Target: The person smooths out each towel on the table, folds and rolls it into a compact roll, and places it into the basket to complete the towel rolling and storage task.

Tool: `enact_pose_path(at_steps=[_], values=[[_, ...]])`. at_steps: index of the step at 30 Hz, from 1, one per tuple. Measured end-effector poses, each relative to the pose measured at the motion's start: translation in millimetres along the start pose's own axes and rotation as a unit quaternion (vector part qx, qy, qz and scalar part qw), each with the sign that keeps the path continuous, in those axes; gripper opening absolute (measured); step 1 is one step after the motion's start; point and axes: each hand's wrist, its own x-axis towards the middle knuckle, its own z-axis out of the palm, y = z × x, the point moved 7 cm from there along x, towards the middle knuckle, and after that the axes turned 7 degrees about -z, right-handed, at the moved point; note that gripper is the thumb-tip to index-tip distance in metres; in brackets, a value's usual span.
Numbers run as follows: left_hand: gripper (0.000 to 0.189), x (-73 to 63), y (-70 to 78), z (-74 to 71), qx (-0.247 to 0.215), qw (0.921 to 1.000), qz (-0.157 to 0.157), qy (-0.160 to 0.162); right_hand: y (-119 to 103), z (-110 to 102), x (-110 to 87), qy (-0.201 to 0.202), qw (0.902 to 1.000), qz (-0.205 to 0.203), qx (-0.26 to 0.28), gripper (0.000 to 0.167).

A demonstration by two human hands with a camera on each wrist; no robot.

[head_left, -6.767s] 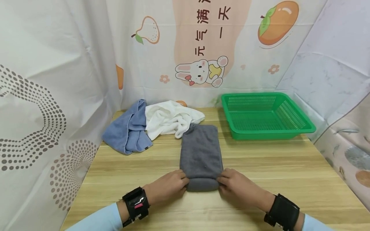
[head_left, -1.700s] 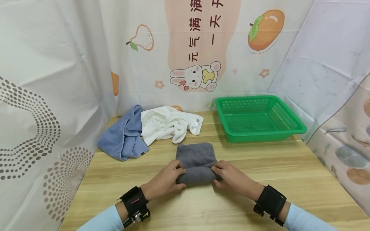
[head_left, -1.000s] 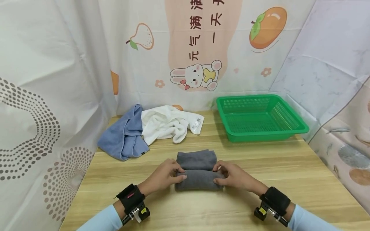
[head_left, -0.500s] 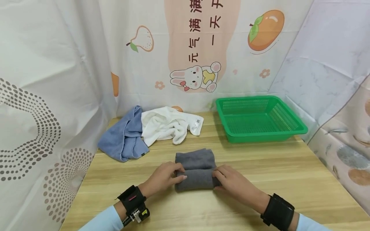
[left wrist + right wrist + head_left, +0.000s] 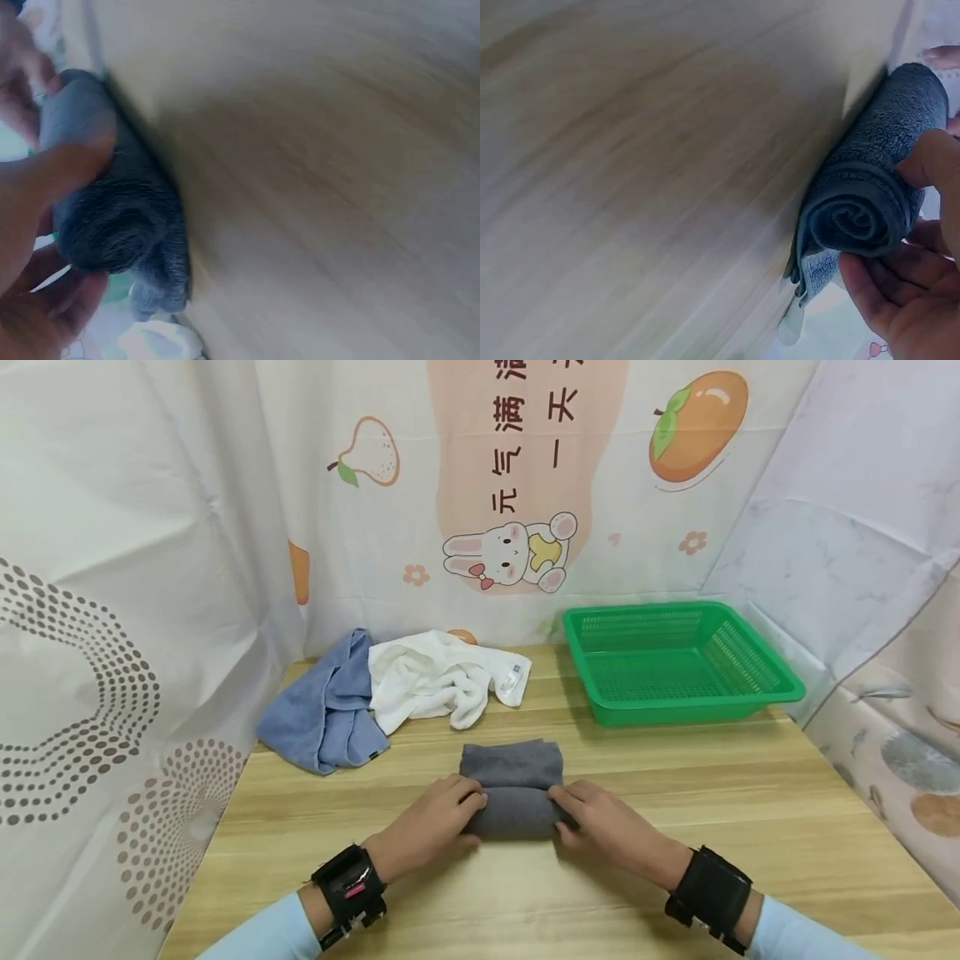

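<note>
A dark grey towel (image 5: 513, 814) lies mid-table, its near part wound into a thick roll and a short flat strip stretching out behind. My left hand (image 5: 429, 827) grips the roll's left end, thumb on the near side and fingers over the top. At the right end my right hand (image 5: 617, 831) holds it the same way. The right wrist view shows the spiral end of the rolled towel (image 5: 855, 221) between thumb and fingers. In the left wrist view the thumb lies along the rolled towel (image 5: 124, 202), with fingertips at its end.
A crumpled blue towel (image 5: 322, 714) and a bunched white towel (image 5: 442, 677) lie at the back left of the wooden table (image 5: 675, 802). At the back right stands a green plastic basket (image 5: 690, 702). Printed curtains (image 5: 360, 552) border the table behind and at the sides.
Since the earliest frame the grey towel has gone from a long flat strip with a small roll to a thicker roll with a short tail. Both hands shifted their grip at the roll's ends.
</note>
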Motion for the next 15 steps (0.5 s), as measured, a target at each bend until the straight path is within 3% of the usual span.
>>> enact_pose_path(at_steps=[2,4,6,8,11,12,13,15], values=[[0.037,2.2,-2.6,2.4,-0.013,0.9995,-0.018,-0.024,8,2,3.3,-0.027,0.9982,0.027,0.047,0.038],[0.030,5.2,-8.3,3.1,-0.061,0.9953,-0.055,-0.052,19,5,6.0,-0.062,0.9876,0.072,0.125,0.033],[0.027,7.0,-15.6,3.9,-0.131,0.9840,-0.093,-0.077,30,8,5.4,-0.090,0.9659,0.125,0.208,0.030],[0.025,6.9,-23.7,6.7,-0.197,0.9652,-0.135,-0.107,39,12,1.6,-0.108,0.9390,0.176,0.275,0.029],[0.020,5.6,-32.1,11.4,-0.266,0.9401,-0.171,-0.127,46,18,-6.8,-0.102,0.8992,0.236,0.354,0.025],[0.017,5.2,-34.3,13.0,-0.279,0.9345,-0.179,-0.129,47,19,-8.0,-0.095,0.8929,0.245,0.366,0.023],[0.014,4.9,-36.2,13.8,-0.288,0.9309,-0.185,-0.127,47,19,-8.2,-0.088,0.8929,0.246,0.367,0.021],[0.010,4.5,-38.6,14.0,-0.293,0.9292,-0.193,-0.118,45,18,-5.9,-0.069,0.9035,0.237,0.350,0.017]])
